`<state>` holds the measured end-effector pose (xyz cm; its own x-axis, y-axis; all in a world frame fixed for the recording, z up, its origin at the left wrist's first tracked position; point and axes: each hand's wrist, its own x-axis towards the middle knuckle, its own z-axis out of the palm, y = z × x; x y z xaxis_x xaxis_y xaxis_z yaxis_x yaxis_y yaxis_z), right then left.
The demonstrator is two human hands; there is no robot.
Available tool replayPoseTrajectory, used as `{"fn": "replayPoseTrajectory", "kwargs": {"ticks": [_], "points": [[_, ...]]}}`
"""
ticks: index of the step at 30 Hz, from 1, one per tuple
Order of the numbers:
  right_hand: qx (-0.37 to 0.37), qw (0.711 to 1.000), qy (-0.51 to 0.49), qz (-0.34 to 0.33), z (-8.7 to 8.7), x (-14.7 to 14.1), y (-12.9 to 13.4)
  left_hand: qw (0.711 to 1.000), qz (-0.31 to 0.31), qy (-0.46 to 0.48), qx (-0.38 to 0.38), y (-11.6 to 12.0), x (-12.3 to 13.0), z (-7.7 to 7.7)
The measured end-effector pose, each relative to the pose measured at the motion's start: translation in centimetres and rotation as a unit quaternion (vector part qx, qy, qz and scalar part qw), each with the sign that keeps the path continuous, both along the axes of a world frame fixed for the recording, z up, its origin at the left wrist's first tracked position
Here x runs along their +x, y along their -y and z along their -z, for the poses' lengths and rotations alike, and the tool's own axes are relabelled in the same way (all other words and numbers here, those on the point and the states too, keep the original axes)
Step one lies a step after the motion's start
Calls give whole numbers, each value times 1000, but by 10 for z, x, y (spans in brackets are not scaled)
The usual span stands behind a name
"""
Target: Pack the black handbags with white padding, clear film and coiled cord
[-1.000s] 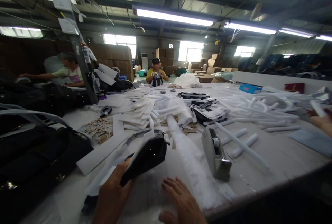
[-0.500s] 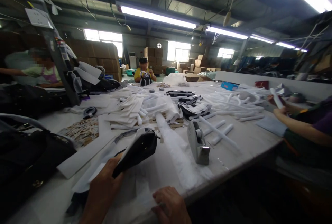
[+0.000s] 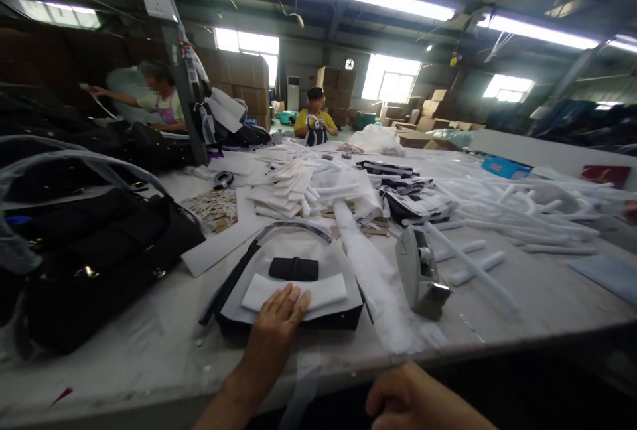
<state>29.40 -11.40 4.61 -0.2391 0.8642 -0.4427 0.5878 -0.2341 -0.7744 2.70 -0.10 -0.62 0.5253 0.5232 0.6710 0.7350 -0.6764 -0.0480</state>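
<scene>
A black handbag (image 3: 331,321) lies flat on the table before me, its upper face covered by a pale sheet and its wrapped strap (image 3: 293,225) curving away at the top. Across it rests a folded white pad (image 3: 326,288), just below a small black flat piece (image 3: 293,269). My left hand (image 3: 276,320) lies palm down on the pad, fingers stretched out. Low in the view, at the table's front edge, my right hand (image 3: 413,393) has curled fingers; whatever they may hold is hidden. A clear plastic strip (image 3: 304,377) hangs over the edge between my hands.
Right of the bag stands a grey tape dispenser (image 3: 423,277) beside a long strip of white wadding (image 3: 371,277). Large black bags (image 3: 109,251) crowd the left. White rolls (image 3: 537,211) and paper sheets (image 3: 283,184) are heaped farther back. Co-workers (image 3: 316,118) are across the table.
The bag, tilted up in my left hand before, now lies flat with the pad on it. My left hand has moved onto the pad; my right hand is lower and farther right. The view has turned left.
</scene>
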Motion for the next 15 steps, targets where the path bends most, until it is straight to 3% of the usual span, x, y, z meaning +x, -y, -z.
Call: {"fn": "replayPoseTrajectory", "kwargs": {"ticks": [2, 5, 7, 9, 11, 15], "points": [[20, 1000, -21, 10, -34, -5, -12, 1000, -10, -14, 21, 3, 1, 6], [185, 983, -14, 1, -77, -28, -42, 999, -18, -12, 39, 1, 2, 6], [286, 958, 1, -20, -92, -44, -72, 999, -20, -11, 43, -4, 2, 6], [337, 941, 24, -33, -98, -56, -111, 999, -24, -12, 41, -7, 3, 7], [325, 940, 94, -35, -97, -64, -155, 999, -22, -23, 39, -9, 3, 11], [160, 953, 257, -10, -82, -76, -229, 995, -21, -65, 72, -8, 0, 18]]}}
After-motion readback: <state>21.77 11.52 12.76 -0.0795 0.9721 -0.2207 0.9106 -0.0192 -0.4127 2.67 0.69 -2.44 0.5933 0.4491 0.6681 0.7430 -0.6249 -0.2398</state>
